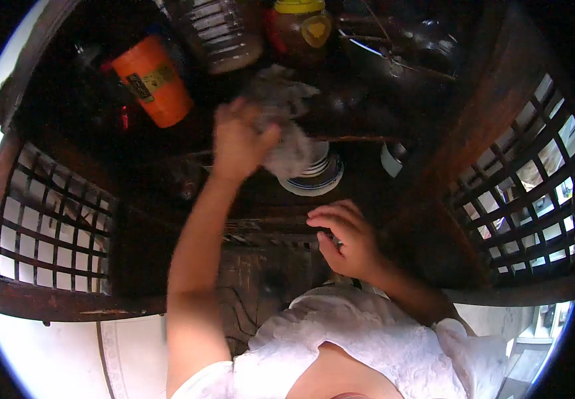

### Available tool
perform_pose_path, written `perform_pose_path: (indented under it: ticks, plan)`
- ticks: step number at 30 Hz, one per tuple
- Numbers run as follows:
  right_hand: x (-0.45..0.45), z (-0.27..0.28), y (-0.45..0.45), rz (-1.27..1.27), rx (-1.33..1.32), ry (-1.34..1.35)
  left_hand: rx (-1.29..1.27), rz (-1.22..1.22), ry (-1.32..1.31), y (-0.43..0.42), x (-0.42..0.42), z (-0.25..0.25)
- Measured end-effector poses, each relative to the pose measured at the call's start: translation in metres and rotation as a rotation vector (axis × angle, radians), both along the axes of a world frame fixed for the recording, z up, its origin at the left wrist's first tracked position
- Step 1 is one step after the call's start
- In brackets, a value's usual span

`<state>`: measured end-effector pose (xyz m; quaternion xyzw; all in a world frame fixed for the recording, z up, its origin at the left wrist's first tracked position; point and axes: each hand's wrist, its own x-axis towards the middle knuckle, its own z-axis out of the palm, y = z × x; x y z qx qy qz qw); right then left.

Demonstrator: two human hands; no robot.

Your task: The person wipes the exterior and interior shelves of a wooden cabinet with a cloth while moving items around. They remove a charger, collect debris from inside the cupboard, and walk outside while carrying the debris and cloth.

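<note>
My left hand reaches to the edge of the upper shelf in a dark wooden cupboard and grips a greyish rag. The hand and rag are smeared by motion, and part of the rag hangs down in front of a stack of white bowls or plates on the lower shelf. Left of this hand, an orange cup with a yellow-and-black label leans on the upper shelf. My right hand hovers lower, near my chest, its fingers loosely bent and apart from the thumb, with nothing visible in it.
Along the back of the upper shelf stand a ribbed clear container, a yellow-lidded jar and shiny clear items. A white cup-like item sits lower right. Open lattice doors flank me on both sides.
</note>
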<state>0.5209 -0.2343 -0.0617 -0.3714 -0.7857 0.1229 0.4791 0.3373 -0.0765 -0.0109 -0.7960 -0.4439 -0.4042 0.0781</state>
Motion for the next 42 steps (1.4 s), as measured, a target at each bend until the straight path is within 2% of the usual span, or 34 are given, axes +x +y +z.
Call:
perform_pose_path:
  ticks: [2, 4, 7, 8, 10, 13, 16, 18, 20, 22, 23, 28, 30, 33, 35, 37, 38, 39, 40, 41, 42]
  plan:
    - [0.001, -0.001, 0.002, 0.012, -0.002, 0.013, 0.056, -0.014, 0.012, -0.001, -0.041, 0.001]
    - [0.006, -0.003, 0.003, 0.031, 0.007, 0.027, -0.112, 0.015, -0.131, -0.002, -0.079, 0.002]
    - [0.015, -0.010, 0.007, 0.042, 0.019, 0.082, -0.281, 0.108, -0.177, 0.005, -0.137, 0.003]
    - [0.019, -0.015, 0.008, 0.043, -0.001, 0.091, -0.270, 0.287, -0.093, 0.008, -0.147, 0.004]
    - [0.026, -0.019, 0.005, 0.046, -0.023, 0.101, -0.259, 0.467, -0.009, 0.015, -0.167, 0.003]
    - [0.035, -0.023, 0.005, 0.030, -0.048, 0.142, -0.218, 0.406, 0.050, 0.051, -0.213, -0.012]
    - [0.043, -0.023, -0.001, 0.001, -0.091, 0.154, -0.186, 0.244, -0.080, 0.070, -0.230, -0.023]
    - [0.047, -0.021, -0.003, 0.004, -0.098, 0.168, -0.226, 0.769, 0.401, 0.055, -0.194, 0.008]
    - [0.051, -0.020, -0.004, 0.006, -0.095, 0.199, -0.141, 0.749, 0.380, 0.100, -0.249, -0.019]
    - [0.052, -0.018, -0.010, 0.016, -0.095, 0.227, -0.061, 0.733, 0.356, 0.097, -0.244, -0.018]
    - [0.053, -0.018, -0.013, 0.032, -0.080, 0.215, -0.071, 0.721, 0.333, 0.093, -0.241, -0.022]
    - [0.063, -0.029, -0.023, 0.045, -0.123, 0.241, -0.109, 0.637, 0.242, 0.027, -0.093, 0.017]
    - [0.065, -0.033, -0.024, 0.029, -0.150, 0.223, -0.007, 0.274, 0.037, 0.006, -0.047, 0.021]
    - [0.064, -0.030, -0.026, 0.035, -0.141, 0.219, -0.058, 0.251, 0.091, 0.000, -0.010, 0.014]
    - [0.062, -0.032, -0.026, 0.047, -0.145, 0.218, -0.169, 0.093, -0.114, -0.011, 0.032, 0.012]
    - [0.059, -0.033, -0.026, 0.065, -0.146, 0.212, -0.166, -0.066, -0.055, -0.015, 0.068, 0.018]
    - [0.058, -0.034, -0.027, 0.061, -0.145, 0.202, 0.019, -0.057, 0.059, -0.016, 0.087, 0.017]
    - [0.058, -0.034, -0.028, 0.056, -0.143, 0.192, 0.065, -0.158, 0.071, -0.015, 0.107, 0.019]
    - [0.058, -0.032, -0.028, 0.059, -0.141, 0.180, -0.045, -0.334, -0.058, -0.016, 0.125, 0.020]
    - [0.058, -0.031, -0.030, 0.059, -0.144, 0.178, -0.019, -0.371, -0.056, -0.018, 0.141, 0.021]
    - [0.058, -0.030, -0.032, 0.058, -0.152, 0.176, 0.114, -0.467, -0.024, -0.012, 0.156, 0.023]
